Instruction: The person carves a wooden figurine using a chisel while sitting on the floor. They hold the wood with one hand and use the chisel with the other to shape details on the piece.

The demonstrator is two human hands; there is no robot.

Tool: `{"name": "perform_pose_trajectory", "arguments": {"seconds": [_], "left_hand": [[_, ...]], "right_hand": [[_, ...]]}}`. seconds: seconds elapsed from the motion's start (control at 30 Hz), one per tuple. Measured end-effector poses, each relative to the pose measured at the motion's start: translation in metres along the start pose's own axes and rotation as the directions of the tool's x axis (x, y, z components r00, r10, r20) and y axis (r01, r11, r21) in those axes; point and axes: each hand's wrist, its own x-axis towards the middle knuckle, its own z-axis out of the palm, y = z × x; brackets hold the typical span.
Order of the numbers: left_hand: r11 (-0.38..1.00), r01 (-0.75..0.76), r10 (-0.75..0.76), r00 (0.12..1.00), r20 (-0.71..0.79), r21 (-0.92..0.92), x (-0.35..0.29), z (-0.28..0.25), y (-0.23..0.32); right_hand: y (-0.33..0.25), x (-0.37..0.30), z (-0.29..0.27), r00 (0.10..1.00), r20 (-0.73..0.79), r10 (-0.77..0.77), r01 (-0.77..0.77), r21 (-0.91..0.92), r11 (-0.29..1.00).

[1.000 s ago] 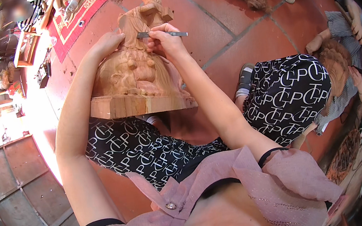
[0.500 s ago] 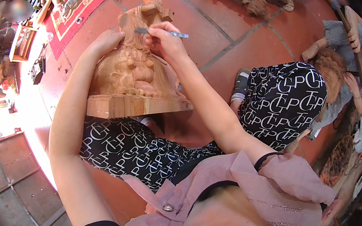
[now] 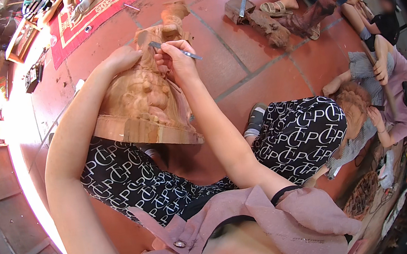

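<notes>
A pale brown wood carving [image 3: 150, 93] leans between my legs, its flat cut base [image 3: 145, 129] toward me and its narrower part away from me. Bumps and flowing grooves cover its surface. My left hand [image 3: 125, 59] rests against the carving's left side, fingers bent onto the wood and partly hidden. Between the fingers of my right hand [image 3: 178, 61] is a slim flat tool [image 3: 191, 54] with a blue-grey shank. Its dark grey end [image 3: 154, 45] lies at the carving's upper surface, close to my left fingertips. Whether that end touches the wood I cannot tell.
Red floor tiles surround the carving. A red patterned mat [image 3: 96, 12] lies at the far left. Rough brown wood pieces [image 3: 272, 28] and another tool [image 3: 243, 6] lie far right. On the right, a co-worker's hands [image 3: 381, 70] are near a carved piece [image 3: 355, 104].
The view has shifted, bringing more of the people at right into sight. My right hand's tool now slants more steeply, its dark end nearer my left hand. Both hands stay at the carving.
</notes>
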Motion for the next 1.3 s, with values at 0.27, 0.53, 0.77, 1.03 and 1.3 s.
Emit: {"name": "perform_pose_trajectory", "arguments": {"seconds": [0.27,0.53,0.77,1.03,1.3], "left_hand": [[0.998,0.009,-0.012,0.999,0.037,0.064,-0.008,-0.008,0.013],[0.994,-0.062,0.062,0.998,0.007,0.093,-0.006,-0.005,0.011],[0.998,0.038,-0.042,0.997,0.068,0.055,-0.011,-0.011,0.019],[0.993,-0.034,0.031,0.999,0.027,0.111,-0.008,-0.007,0.016],[0.997,-0.018,0.015,0.999,0.031,0.082,-0.007,-0.004,0.011]], "right_hand": [[0.006,-0.011,-0.013,0.999,-0.02,0.041,-0.041,-0.023,0.999],[0.009,0.008,0.0,0.999,0.016,-0.039,0.039,-0.03,0.999],[0.008,-0.011,-0.012,1.0,-0.023,-0.007,0.006,-0.024,1.0],[0.007,0.015,0.002,0.994,0.02,-0.104,0.106,-0.133,0.985],[0.005,0.006,-0.012,0.998,0.059,-0.015,0.018,-0.057,0.998]]}}
